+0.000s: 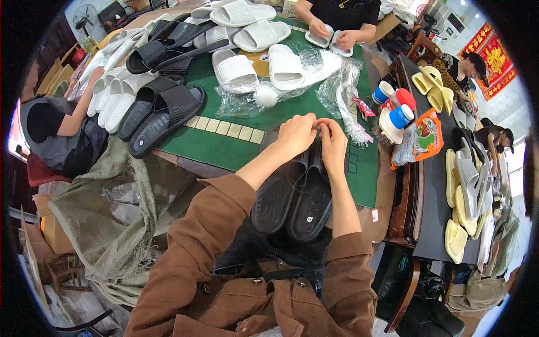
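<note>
A pair of black slippers (310,210) lies at the table's near edge, side by side with their heel ends toward me and a small white round mark on one. My left hand (297,133) is closed over their far end, its fingertips pinched. Meeting it from the right, my right hand (333,139) is closed too, thumb and fingers together. Whatever sits between the fingertips is too small and hidden to make out. Just beyond the hands, a white slipper (286,67) and a grey-white slipper (234,73) rest on clear plastic bags.
Black slippers (163,106) and white slippers are heaped at the left of the green tabletop (224,147). At right stand a blue-and-white tub (400,117) and an orange pouch (422,137). Yellow slippers (461,208) line a side table. A person opposite handles white slippers (319,38).
</note>
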Action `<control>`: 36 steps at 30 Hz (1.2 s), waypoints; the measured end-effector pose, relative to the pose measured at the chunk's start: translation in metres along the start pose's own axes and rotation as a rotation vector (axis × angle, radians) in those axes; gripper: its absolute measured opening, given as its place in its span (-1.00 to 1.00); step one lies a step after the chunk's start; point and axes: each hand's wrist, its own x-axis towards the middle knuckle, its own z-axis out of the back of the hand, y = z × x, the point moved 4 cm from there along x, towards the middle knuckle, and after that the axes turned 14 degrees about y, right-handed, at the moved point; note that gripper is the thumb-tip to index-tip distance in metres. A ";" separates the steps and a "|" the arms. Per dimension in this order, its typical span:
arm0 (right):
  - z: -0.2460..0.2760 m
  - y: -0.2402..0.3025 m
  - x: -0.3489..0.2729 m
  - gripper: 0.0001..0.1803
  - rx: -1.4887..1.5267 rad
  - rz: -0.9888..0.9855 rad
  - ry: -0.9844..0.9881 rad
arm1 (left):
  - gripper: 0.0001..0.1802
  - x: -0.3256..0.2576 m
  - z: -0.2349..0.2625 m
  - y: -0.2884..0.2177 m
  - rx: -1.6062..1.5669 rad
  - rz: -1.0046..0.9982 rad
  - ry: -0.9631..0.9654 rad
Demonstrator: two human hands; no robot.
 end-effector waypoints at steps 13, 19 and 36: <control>-0.004 -0.008 0.000 -0.86 0.357 -0.104 0.004 | -0.89 0.005 -0.010 0.023 -0.336 -0.051 -0.199; -0.001 -0.019 0.001 -0.85 0.422 -0.143 0.066 | -0.87 0.002 -0.010 0.019 -0.319 -0.066 -0.215; -0.004 -0.018 0.003 -0.87 0.375 -0.138 0.133 | -0.87 0.001 -0.012 0.023 -0.262 -0.115 -0.257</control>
